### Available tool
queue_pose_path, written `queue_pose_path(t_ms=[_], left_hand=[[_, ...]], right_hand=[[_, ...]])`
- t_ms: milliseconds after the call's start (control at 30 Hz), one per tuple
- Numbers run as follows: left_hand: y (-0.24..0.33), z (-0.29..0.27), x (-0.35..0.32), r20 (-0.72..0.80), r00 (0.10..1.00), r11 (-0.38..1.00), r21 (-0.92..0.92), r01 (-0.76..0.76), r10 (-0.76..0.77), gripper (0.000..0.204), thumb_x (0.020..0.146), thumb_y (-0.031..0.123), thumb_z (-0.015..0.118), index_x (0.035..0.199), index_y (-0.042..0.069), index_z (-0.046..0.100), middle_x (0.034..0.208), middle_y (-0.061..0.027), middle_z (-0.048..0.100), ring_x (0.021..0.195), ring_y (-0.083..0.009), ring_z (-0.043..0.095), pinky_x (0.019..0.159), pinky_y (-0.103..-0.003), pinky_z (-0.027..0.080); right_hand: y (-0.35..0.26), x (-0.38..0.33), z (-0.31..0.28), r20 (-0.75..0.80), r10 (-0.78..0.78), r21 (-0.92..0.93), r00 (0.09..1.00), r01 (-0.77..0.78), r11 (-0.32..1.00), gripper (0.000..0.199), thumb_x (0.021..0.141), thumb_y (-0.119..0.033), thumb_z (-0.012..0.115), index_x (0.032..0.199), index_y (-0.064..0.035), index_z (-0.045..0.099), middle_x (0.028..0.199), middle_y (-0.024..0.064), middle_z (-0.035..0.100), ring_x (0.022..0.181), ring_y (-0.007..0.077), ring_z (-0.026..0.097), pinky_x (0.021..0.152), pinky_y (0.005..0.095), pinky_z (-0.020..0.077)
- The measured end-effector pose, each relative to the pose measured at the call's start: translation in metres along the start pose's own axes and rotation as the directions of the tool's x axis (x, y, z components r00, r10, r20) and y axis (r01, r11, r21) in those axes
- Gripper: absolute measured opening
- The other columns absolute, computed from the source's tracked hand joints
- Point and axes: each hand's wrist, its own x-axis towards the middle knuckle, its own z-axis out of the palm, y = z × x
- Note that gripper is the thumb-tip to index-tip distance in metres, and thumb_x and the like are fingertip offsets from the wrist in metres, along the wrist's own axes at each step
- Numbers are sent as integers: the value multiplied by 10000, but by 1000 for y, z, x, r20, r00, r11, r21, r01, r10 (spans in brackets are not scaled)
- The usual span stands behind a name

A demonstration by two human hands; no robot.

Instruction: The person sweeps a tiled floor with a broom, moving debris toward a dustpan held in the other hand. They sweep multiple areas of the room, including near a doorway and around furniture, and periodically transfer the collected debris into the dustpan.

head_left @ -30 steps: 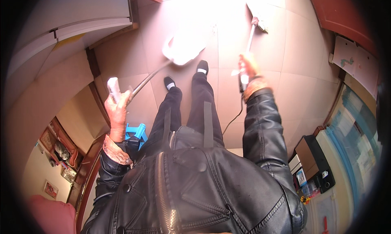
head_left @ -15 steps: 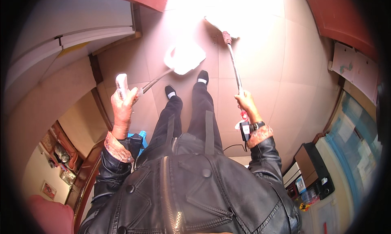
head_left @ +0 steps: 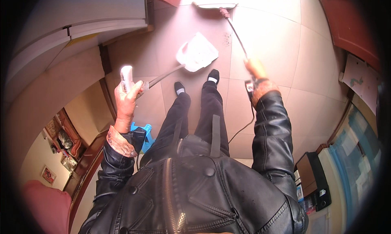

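Observation:
My left hand (head_left: pixel 125 97) is closed around the rod handle of a white dustpan (head_left: pixel 198 52). A pale rounded block (head_left: pixel 126 76) sticks up from the same hand; whether it belongs to the handle I cannot tell. The dustpan rests on the tiles just beyond my feet. With my right hand (head_left: pixel 255 67), stretched forward, I grip the metal stick of a broom (head_left: pixel 237 33). Its wide head lies farther out on the floor, washed out by bright light. Dark specks (head_left: pixel 227 39) dot the tile between the broom head and the dustpan.
White cabinet-like furniture (head_left: pixel 89 30) stands at the left. Behind my left arm is a blue plastic stool (head_left: pixel 144 134). A red panel (head_left: pixel 346 22) borders the floor at far right, above a blue curtain (head_left: pixel 352 160). A black cable (head_left: pixel 244 130) hangs from my right wrist.
My right arm has reached forward, pushing the broom head farther away. The dustpan now appears farther right and turned somewhat. Dark specks show on the tile, where glare was before.

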Motion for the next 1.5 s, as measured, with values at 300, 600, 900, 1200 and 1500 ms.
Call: queue_pose_path(t_ms=[300,600,900,1200,1500], left_hand=[[14,-11,20,28,998,999,13,-49,48,160,742,167,642,714,42,545,627,-11,548,565,-70,494,544,-207,398],[21,32,-37,47,998,999,7,-41,40,162,731,155,651,709,47,533,618,-9,538,566,-76,506,543,-207,417],[-5,62,-61,72,996,997,51,-57,53,184,738,174,654,678,72,513,609,-20,546,564,-90,510,573,-215,401],[-8,39,-109,104,990,992,75,-103,95,217,738,191,663,662,79,494,600,-9,532,562,-83,512,559,-209,398],[-59,3,-155,197,974,987,92,-133,113,189,728,171,650,785,4,583,657,-29,568,579,-85,518,545,-218,423]], right_hand=[[84,-116,-25,0,32,-82,999,-32,996,297,760,-303,545,931,-60,548,866,199,603,850,366,574,739,449,457],[134,-71,-30,-77,208,577,975,-126,807,287,768,-312,520,761,-25,517,558,105,544,424,213,527,367,366,430],[145,-14,33,-31,161,491,986,-125,862,231,747,-152,442,765,37,573,587,180,584,519,263,607,493,366,487],[141,-256,129,226,197,690,954,-299,659,193,750,-160,556,827,5,492,583,98,535,419,184,527,392,314,442],[149,-328,201,127,110,854,986,-165,494,187,751,-181,585,708,-32,482,512,49,505,389,145,498,367,285,402]])
